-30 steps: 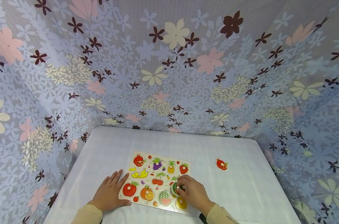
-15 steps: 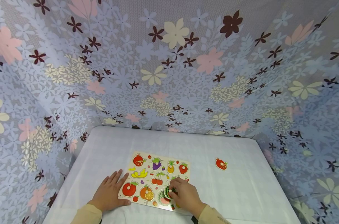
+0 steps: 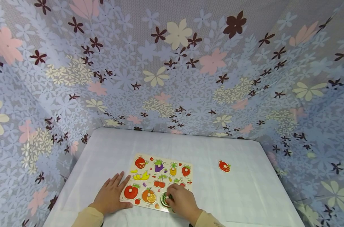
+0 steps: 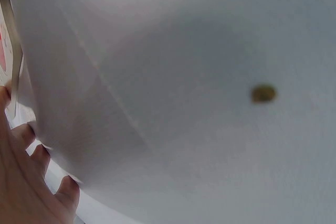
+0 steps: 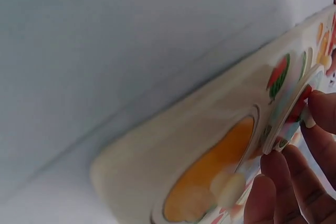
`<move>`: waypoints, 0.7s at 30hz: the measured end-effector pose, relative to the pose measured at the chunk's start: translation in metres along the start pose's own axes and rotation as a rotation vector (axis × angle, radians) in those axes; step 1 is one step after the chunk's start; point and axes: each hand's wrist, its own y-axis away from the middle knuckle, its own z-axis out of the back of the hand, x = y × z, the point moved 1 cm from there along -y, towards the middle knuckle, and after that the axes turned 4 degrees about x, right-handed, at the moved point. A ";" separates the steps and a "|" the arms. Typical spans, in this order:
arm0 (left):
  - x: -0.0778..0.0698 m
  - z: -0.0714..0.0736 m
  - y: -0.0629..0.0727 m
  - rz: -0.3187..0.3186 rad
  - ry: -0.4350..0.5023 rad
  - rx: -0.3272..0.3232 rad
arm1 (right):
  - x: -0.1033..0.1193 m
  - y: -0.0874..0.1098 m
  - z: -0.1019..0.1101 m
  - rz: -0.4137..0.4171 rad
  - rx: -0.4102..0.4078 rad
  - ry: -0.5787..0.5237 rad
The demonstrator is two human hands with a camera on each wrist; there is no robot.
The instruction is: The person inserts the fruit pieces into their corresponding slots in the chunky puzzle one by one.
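Observation:
A fruit peg puzzle board (image 3: 145, 183) lies on the white-covered table. My right hand (image 3: 183, 201) pinches the knob of a watermelon puzzle piece (image 3: 163, 199) over the watermelon spot in the board's near row. In the right wrist view the watermelon piece (image 5: 294, 114) is tilted, one edge raised off the board, with fingertips around its knob. An orange-yellow piece (image 5: 210, 177) with a pale knob sits close by. My left hand (image 3: 110, 194) lies flat with spread fingers at the board's left edge. Apple (image 3: 131, 192) and orange pieces (image 3: 149, 196) sit in their spots.
A loose pomegranate piece (image 3: 224, 166) lies on the table right of the board. Flowered cloth (image 3: 172, 94) hangs around the back and sides of the table (image 3: 245, 195).
My right hand has moved left with the watermelon piece, from the board's right side to over the watermelon spot. The left hand has stayed in place.

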 end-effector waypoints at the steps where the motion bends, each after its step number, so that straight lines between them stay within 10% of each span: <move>1: 0.000 0.000 0.000 0.001 -0.002 0.001 | 0.001 0.000 0.000 0.007 -0.006 0.002; 21: 0.002 -0.003 -0.001 -0.005 -0.002 -0.002 | 0.005 0.002 -0.012 0.077 -0.137 0.071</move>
